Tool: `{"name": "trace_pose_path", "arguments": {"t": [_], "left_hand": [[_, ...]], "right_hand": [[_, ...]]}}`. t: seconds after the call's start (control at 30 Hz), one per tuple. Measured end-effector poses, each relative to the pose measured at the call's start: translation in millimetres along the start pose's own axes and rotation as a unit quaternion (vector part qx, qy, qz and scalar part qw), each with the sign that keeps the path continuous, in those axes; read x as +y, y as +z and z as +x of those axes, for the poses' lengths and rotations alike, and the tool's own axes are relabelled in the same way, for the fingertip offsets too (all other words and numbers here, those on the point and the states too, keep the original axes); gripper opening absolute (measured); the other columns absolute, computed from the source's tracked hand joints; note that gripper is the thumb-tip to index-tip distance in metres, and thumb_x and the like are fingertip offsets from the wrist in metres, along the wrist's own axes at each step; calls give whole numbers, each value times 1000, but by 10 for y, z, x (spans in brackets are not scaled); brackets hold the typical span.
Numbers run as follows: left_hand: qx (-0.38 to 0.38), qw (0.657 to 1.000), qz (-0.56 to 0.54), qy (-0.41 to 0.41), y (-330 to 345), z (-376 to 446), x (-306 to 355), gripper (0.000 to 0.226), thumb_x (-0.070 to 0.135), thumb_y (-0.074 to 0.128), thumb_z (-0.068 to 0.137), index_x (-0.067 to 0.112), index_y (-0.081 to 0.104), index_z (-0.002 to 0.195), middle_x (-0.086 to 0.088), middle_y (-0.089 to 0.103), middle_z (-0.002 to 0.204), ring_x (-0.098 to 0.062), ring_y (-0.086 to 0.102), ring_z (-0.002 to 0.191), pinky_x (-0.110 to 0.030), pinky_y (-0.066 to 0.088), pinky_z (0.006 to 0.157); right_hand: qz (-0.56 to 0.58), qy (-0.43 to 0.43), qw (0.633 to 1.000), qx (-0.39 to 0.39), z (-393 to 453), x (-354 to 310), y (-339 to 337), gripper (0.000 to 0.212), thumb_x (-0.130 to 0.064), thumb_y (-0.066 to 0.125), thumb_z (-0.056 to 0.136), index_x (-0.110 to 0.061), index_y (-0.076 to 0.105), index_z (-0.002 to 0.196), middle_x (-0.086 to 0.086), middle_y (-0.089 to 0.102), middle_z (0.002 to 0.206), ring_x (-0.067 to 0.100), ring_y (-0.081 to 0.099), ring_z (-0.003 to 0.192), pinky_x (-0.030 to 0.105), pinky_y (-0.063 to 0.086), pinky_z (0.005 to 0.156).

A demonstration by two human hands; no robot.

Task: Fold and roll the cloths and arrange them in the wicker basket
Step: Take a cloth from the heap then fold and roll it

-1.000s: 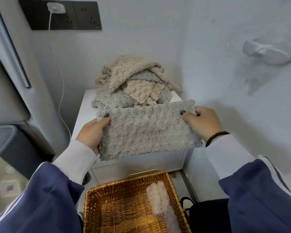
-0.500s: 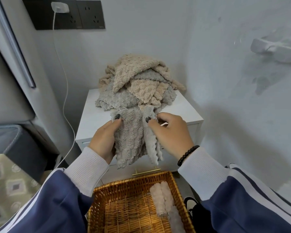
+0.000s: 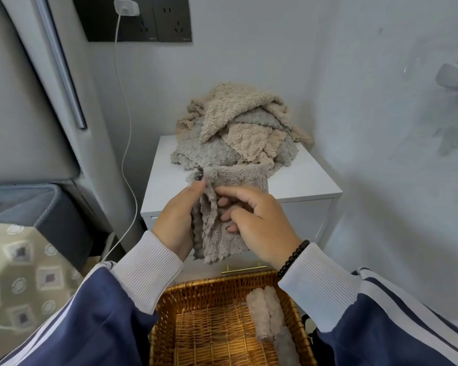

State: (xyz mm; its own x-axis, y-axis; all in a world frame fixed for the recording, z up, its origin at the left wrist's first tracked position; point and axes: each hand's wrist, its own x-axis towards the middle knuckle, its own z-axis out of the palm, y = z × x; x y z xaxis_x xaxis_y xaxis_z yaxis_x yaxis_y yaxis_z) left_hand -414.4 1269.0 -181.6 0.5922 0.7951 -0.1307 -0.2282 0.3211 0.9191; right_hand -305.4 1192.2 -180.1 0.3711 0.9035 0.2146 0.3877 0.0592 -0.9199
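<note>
Folding is the step in hand: the grey cloth (image 3: 224, 207) hangs doubled in the air in front of the white cabinet (image 3: 302, 180), above the wicker basket (image 3: 196, 294). The left hand (image 3: 179, 220) pinches its upper left corner and folded edge between thumb and fingers, and the right hand (image 3: 259, 223) has its fingers curled on the front layer, grasping it. I judge the next move needs the edges made even and then a tight roll, to be laid beside the two rolled cloths (image 3: 269, 315) already at the right side of the basket. A pile of unfolded cloths (image 3: 238, 133) still waits on the cabinet. No brand, label or readable writing is visible anywhere.
</note>
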Motion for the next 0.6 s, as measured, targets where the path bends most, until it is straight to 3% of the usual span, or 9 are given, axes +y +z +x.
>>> {"name": "trace_pose_path", "arguments": {"t": [0.07,0.17,0.23,0.3,0.37,0.43,0.5,0.53,0.6], "left_hand": [[16,999,33,35,-54,-2,-7,51,28,73,78,-6,60,114,-22,70,97,-33,68,88,-39,58,78],[56,996,54,50,-96,15,-21,30,20,72,81,1,61,102,-13,71,80,-35,66,78,-38,54,72],[74,996,30,40,-108,6,9,15,13,57,93,6,63,105,-11,73,85,-28,70,80,-36,59,71],[75,997,6,34,-114,-20,49,17,10,50,97,9,63,107,-8,75,90,-22,72,82,-35,60,73],[63,997,-13,33,-128,-47,72,19,11,48,97,10,64,107,-7,75,92,-22,72,85,-37,59,76],[50,998,-32,30,-141,-81,94,20,13,46,98,12,64,108,-7,75,96,-23,72,88,-38,60,76],[44,998,-49,23,-144,-103,112,24,16,44,99,13,63,112,-8,74,103,-24,71,94,-41,58,79],[41,997,-55,19,-144,-108,119,25,18,44,99,13,63,115,-8,73,106,-25,70,97,-41,56,81],[36,998,-59,9,-150,-106,126,27,22,47,98,11,63,116,-9,74,104,-25,71,96,-40,56,79]], "right_hand": [[-25,-18,999,-24,6,20,13,49,6,42,85,-19,65,120,-9,58,99,14,62,95,31,54,86],[-5,-20,999,-46,7,0,-11,51,11,42,84,-18,64,120,-6,62,101,8,65,87,34,56,83],[11,-39,999,2,16,-37,-54,49,11,46,84,-22,65,115,-5,65,102,4,64,86,22,55,77],[-17,-55,993,102,65,-31,-129,42,3,55,84,-26,63,113,-8,63,107,0,60,91,13,50,75],[-39,-12,985,165,127,-22,-222,42,-13,65,83,-28,56,122,-12,56,117,-2,55,100,17,48,82],[6,88,989,119,183,13,-293,57,-31,74,77,-26,49,128,-12,54,119,2,55,105,27,47,90],[116,178,977,32,210,42,-309,74,-44,83,60,-18,54,124,-2,63,117,14,63,103,38,49,95],[160,197,967,4,205,57,-305,73,-44,85,56,-14,61,118,5,68,113,21,66,101,43,50,96],[163,168,972,-10,189,66,-280,51,-41,86,61,-11,70,99,12,72,103,28,68,98,50,50,96]]}}
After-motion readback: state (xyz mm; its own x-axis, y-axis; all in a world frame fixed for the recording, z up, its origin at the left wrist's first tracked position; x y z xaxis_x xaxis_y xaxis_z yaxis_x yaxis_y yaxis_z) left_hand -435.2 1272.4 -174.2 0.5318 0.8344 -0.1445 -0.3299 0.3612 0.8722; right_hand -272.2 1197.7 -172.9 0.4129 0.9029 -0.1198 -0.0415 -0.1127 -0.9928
